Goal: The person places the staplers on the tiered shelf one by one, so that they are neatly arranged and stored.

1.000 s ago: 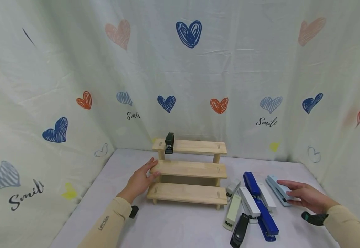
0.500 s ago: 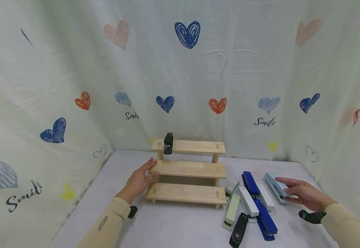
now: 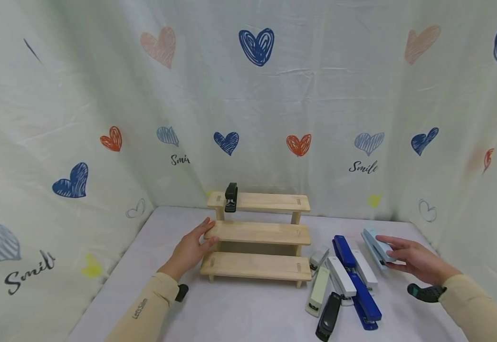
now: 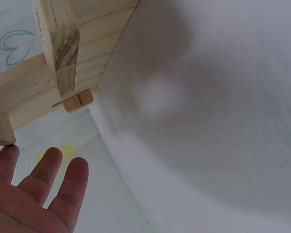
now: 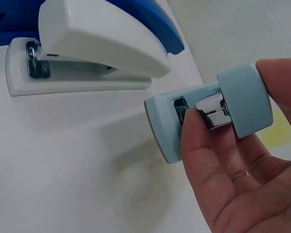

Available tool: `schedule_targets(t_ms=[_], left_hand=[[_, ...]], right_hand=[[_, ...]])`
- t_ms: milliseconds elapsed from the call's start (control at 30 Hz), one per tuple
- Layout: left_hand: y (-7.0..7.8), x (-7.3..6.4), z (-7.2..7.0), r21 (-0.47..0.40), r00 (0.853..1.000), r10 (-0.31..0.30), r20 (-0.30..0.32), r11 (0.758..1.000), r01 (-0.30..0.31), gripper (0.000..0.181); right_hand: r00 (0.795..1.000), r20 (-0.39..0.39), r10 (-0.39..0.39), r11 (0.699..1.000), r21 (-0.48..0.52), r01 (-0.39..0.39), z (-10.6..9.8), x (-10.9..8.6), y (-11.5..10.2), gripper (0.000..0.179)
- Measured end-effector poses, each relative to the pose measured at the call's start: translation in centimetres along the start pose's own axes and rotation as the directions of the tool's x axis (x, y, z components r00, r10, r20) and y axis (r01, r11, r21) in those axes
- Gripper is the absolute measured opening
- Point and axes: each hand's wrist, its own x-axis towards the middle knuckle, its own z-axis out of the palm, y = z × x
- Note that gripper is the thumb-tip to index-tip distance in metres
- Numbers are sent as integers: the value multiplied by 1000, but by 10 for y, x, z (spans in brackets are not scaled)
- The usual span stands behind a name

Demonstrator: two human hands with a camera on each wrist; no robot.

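My right hand [image 3: 421, 260] pinches a light blue stapler [image 3: 378, 247] between thumb and fingers at the right side of the table. The right wrist view shows that stapler [image 5: 245, 104] tilted and lifted off the white cloth. With fairly straight fingers, my left hand [image 3: 190, 249] touches the left end of the middle board of a three-tier wooden shelf [image 3: 259, 232]. Three extended fingers [image 4: 70, 189] show in the left wrist view, one against the wood; the thumb is out of that view. A black stapler [image 3: 231, 197] stands on the top tier, near its left end.
Right of the shelf lie a long blue stapler [image 3: 366, 297], white staplers [image 3: 341, 277] [image 3: 364, 270], a pale green stapler [image 3: 318, 292], a black stapler [image 3: 329, 317] and a small grey-white one [image 3: 318, 258]. A heart-printed curtain [image 3: 257, 104] hangs behind the table.
The light blue stapler, in my right hand, has risen a little and moved slightly away from me. My left hand stays at the shelf. The whole head view has shifted slightly.
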Motion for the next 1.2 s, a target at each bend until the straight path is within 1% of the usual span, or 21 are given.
schedule_targets(t_ms=[267,400,567,800,1000,1133,1200], left_hand=[[0,0,1,-8,1000,-1,0,1000,1,62],[-1,0,2,-11,1000,-3,0,1000,3,63],[-1,-1,1,-14,1000,-2,-1,1000,2,63],[-1,-1,1,-20,1000,2,8,1000,-1,64],[0,-1,1,-12,1000,-2,12,1000,2,65],[0,-2,1,-13,1000,-5,11,1000,5,65],[0,-2,1,-11,1000,-10,11,1000,10,66]], right_hand=[[999,3,-39,999,4,39,10,5,-20,55],[997,26,-73,997,21,72,15,7,-34,54],[994,42,-103,994,45,101,25,8,-57,53],[982,91,-164,987,17,163,41,14,-94,57],[976,115,-184,982,-7,186,63,25,-127,60],[973,142,-184,983,-1,186,85,37,-150,61],[972,151,-178,984,20,177,98,44,-160,60]])
